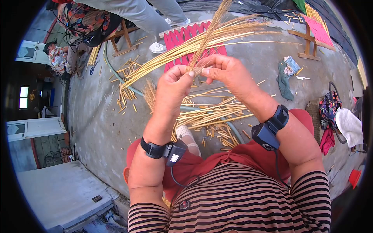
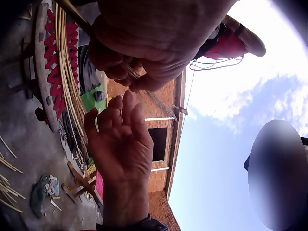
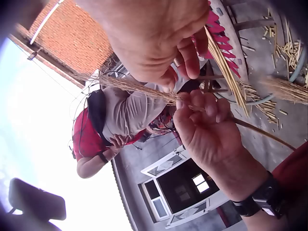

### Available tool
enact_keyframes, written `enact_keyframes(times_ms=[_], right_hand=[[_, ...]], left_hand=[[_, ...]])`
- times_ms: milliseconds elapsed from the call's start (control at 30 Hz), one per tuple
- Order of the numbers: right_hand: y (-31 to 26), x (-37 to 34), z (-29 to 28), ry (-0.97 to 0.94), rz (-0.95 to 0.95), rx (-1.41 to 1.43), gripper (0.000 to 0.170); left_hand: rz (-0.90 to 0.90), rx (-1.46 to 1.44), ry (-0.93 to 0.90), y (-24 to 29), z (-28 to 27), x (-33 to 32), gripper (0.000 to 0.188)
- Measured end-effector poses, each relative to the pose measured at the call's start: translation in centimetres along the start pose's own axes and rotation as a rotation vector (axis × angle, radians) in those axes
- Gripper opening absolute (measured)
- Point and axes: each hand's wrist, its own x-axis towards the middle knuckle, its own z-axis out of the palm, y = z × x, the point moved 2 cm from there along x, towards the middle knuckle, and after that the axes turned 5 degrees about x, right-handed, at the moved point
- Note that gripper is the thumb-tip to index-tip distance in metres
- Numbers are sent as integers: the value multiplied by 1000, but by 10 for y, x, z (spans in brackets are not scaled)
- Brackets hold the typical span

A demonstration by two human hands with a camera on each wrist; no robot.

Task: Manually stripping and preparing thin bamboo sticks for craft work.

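My left hand (image 1: 173, 89) grips the thin stalk of a feathery dry grass plume (image 1: 211, 29) just below its tuft. The tuft rises away from me, and in the right wrist view the bare stalk (image 3: 262, 132) trails out behind the left hand. Close beside it, my right hand (image 1: 227, 72) pinches at fine strands at the plume's base, thumb and forefinger tips close together. Its other fingers are loosely bent, one with a ring. Beyond both hands, a bundle of long plumed stalks (image 1: 171, 52) lies across a stool with pink webbing (image 1: 182, 35).
Loose long stalks (image 1: 217, 110) and several cut pieces (image 1: 225, 136) litter the concrete floor, crossed by a hose (image 1: 112, 68). At right are crumpled cloths (image 1: 285, 77) and a wooden stand (image 1: 309, 46). Another person's legs (image 1: 136, 15) stand behind the stool; a seated person (image 1: 58, 58) is at left.
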Motion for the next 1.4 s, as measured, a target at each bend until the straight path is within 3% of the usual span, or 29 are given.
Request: enact_keyframes(times_ms=[500, 700, 800, 900, 1400], right_hand=[[-1, 4, -21, 111, -33, -39, 6], [-11, 0, -26, 289, -97, 172, 8], [-12, -2, -11, 163, -139, 242, 8], [-6, -4, -8, 111, -102, 22, 9], [-7, 2, -22, 184, -80, -91, 10]], left_hand=[[-28, 9, -49, -3, 14, 1, 7], [-36, 35, -8, -4, 12, 1, 7], [-29, 31, -33, -8, 12, 0, 7], [-20, 44, -46, -10, 15, -1, 7], [25, 54, -48, -8, 19, -3, 7]])
